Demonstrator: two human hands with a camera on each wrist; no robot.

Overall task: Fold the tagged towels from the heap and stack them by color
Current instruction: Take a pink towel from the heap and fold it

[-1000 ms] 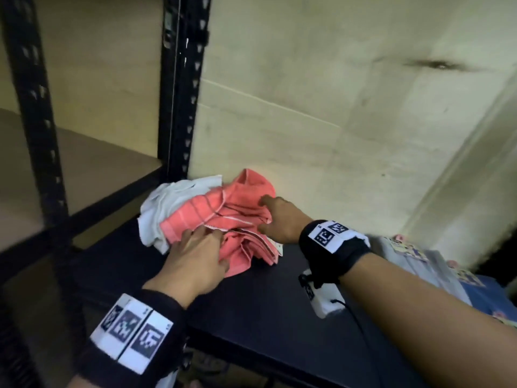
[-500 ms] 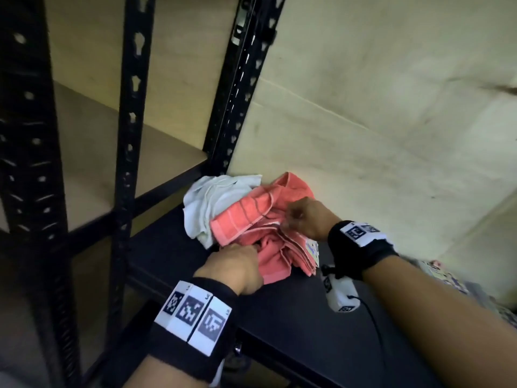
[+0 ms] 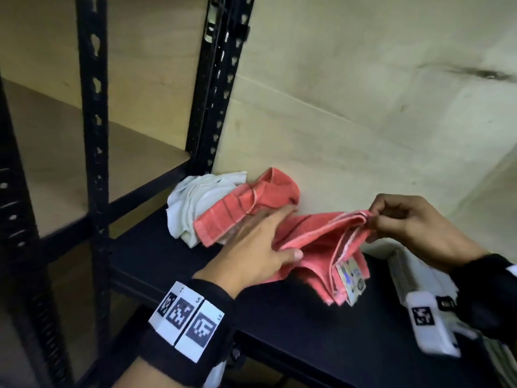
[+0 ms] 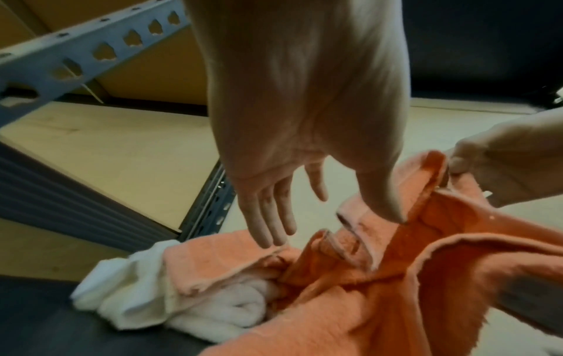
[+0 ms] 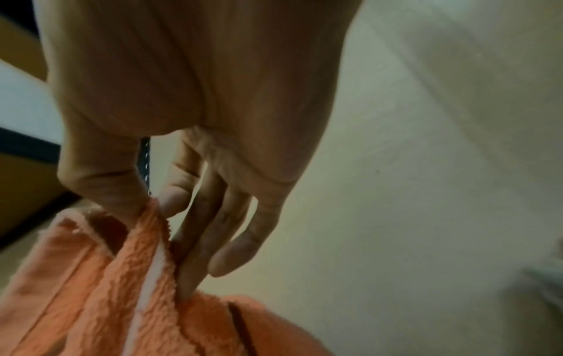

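Terrycloth is bunching in a soft heap [image 3: 232, 208] at the back left corner of the matte black tabletop [image 3: 293, 326], against a pale plywood wall [image 3: 349, 121]. A coral towel [image 3: 316, 242] with darker woven stripes and a pale hem is stretching out from the heap toward the right, its nap looking fuzzy and its folds hanging loose. A printed tag [image 3: 351, 281] is dangling from its lower edge, just above the tabletop. The right hand [image 3: 414, 228] is pinching the towel's raised hem between thumb and forefinger. The left hand [image 3: 260, 242] is lying flat with fingers straight and spread, released, pressing on the coral cloth. A crumpled white towel [image 3: 201, 203] is sitting at the heap's left side, beside a perforated black steel post [image 3: 215, 107].
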